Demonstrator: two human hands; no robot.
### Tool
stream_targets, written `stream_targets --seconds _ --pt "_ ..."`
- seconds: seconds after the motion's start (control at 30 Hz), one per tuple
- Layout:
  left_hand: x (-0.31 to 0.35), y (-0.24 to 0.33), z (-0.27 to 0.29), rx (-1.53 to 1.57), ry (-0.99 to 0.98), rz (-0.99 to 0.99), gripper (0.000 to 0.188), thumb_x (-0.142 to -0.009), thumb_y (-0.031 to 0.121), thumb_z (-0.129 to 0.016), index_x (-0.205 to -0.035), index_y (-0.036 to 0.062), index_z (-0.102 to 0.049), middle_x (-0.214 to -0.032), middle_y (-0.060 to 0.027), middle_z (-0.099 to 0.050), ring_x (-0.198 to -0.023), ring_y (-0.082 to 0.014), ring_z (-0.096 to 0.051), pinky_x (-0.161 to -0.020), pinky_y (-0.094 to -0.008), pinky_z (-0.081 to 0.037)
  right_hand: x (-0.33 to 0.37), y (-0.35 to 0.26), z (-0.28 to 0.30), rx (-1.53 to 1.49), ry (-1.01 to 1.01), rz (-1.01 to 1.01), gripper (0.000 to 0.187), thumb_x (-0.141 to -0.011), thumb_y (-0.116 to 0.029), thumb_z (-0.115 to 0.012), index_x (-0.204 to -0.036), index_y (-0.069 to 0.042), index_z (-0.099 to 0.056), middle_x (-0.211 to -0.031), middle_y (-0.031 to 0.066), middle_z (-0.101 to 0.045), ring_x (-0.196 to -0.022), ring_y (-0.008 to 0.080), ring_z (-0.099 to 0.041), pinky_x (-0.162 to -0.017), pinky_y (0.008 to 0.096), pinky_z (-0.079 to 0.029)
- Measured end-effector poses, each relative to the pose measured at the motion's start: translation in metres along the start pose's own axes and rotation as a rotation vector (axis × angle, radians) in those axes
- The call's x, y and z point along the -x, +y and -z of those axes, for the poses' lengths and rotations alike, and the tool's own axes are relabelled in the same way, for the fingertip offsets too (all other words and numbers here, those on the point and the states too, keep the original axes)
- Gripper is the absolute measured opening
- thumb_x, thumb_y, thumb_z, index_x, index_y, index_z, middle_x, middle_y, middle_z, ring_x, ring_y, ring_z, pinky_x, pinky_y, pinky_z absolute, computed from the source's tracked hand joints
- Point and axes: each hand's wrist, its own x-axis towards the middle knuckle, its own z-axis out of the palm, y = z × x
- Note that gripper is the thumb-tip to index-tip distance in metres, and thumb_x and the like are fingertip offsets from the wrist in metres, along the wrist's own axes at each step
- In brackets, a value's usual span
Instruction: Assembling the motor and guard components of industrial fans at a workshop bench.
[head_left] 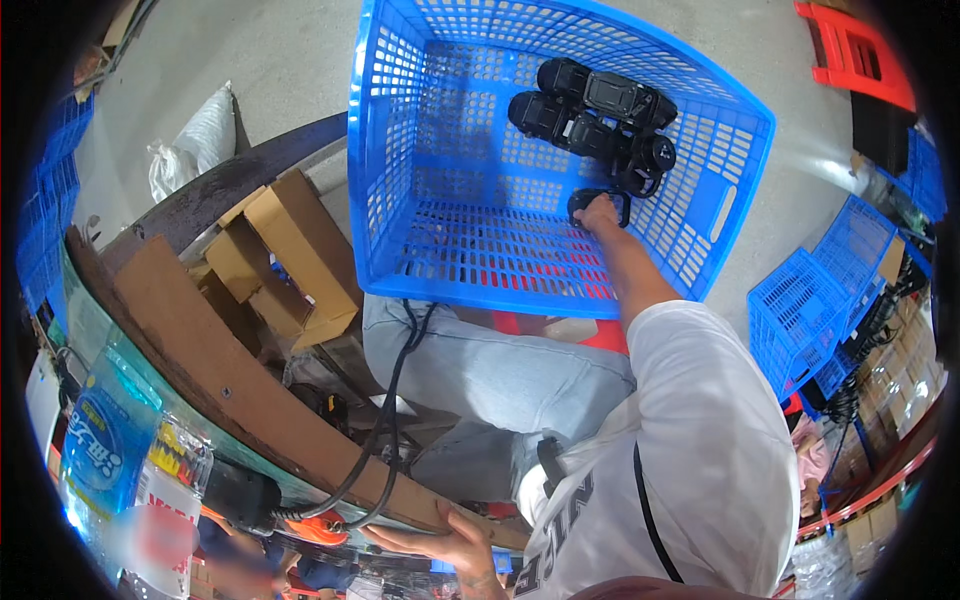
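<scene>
A large blue plastic crate (565, 295) with perforated walls lies before me. Several black plastic devices (600, 105) with chunky bodies and rounded ends lie together on its far right side. My right hand (598, 215) reaches into the crate, fingers curled round a black device with a loop-like handle (624, 208), close to the others; its exact kind I cannot make out. At the lower edge, my left hand (455, 545) rests against the workbench edge (300, 430). Its fingers are stretched out, with nothing held, and an orange object (318, 528) lies just beyond them.
On the bench are a black power adapter (240, 497) with a hanging cable and a blue package (105, 440). An open cardboard box (305, 250) stands left of the crate. A white sack (208, 135), a red stool (860, 55) and more blue crates (800, 310) stand farther off.
</scene>
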Motion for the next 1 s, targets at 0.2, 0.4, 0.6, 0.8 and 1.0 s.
stream_targets --seconds 0.2,0.4,0.6,0.8,1.0 --pt "-0.004 -0.002 -0.002 -0.007 0.067 -0.088 0.089 -0.099 0.042 -0.049 -0.158 -0.0071 -0.002 -0.159 -0.0370 -0.002 -0.148 -0.0538 -0.011 -0.110 -0.0685 -0.022 0.025 -0.004 -0.002 0.002 0.030 0.044 0.086 -0.073 -0.035 -0.087 -0.134 0.004 -0.041 -0.132 0.0231 -0.063 -0.121 0.0341 -0.064 -0.104 0.0416 -0.050" --pt "-0.010 0.005 -0.007 0.058 0.125 -0.099 0.089 -0.100 0.047 -0.049 -0.159 -0.0046 -0.006 -0.160 -0.0359 -0.005 -0.149 -0.0528 -0.013 -0.112 -0.0669 -0.022 0.009 0.001 0.007 -0.402 -0.072 0.339 0.071 -0.067 -0.038 -0.088 -0.112 0.011 -0.063 -0.105 0.0232 -0.070 -0.082 0.0320 -0.074 -0.057 0.0395 -0.063" --pt "-0.005 -0.001 -0.012 0.041 0.196 -0.060 0.090 -0.100 0.049 -0.052 -0.159 -0.0037 -0.010 -0.161 -0.0343 -0.011 -0.148 -0.0532 -0.016 -0.112 -0.0650 -0.025 0.073 -0.065 0.026 -0.646 -0.469 0.504 0.056 -0.075 -0.033 -0.087 -0.108 0.008 -0.066 -0.086 0.0163 -0.070 -0.072 0.0262 -0.071 -0.065 0.0415 -0.064" --pt "-0.007 0.012 -0.008 0.009 0.262 -0.005 0.085 -0.097 0.042 -0.060 -0.157 -0.0049 -0.020 -0.159 -0.0334 -0.018 -0.145 -0.0512 -0.025 -0.115 -0.0592 -0.027 0.178 -0.081 0.069 -0.778 -0.535 0.681 0.094 -0.077 -0.034 -0.087 -0.137 0.015 -0.034 -0.103 0.0256 -0.067 -0.086 0.0312 -0.072 -0.072 0.0441 -0.064" --pt "0.019 0.042 0.008 0.159 0.466 -0.012 0.074 -0.094 0.040 -0.068 -0.149 -0.0014 -0.039 -0.151 -0.0238 -0.043 -0.138 -0.0413 -0.043 -0.112 -0.0500 -0.038 0.287 -0.038 0.130 -0.963 -0.668 0.947 0.093 -0.080 -0.030 -0.085 -0.142 0.012 -0.029 -0.106 0.0242 -0.066 -0.093 0.0294 -0.070 -0.075 0.0442 -0.062"
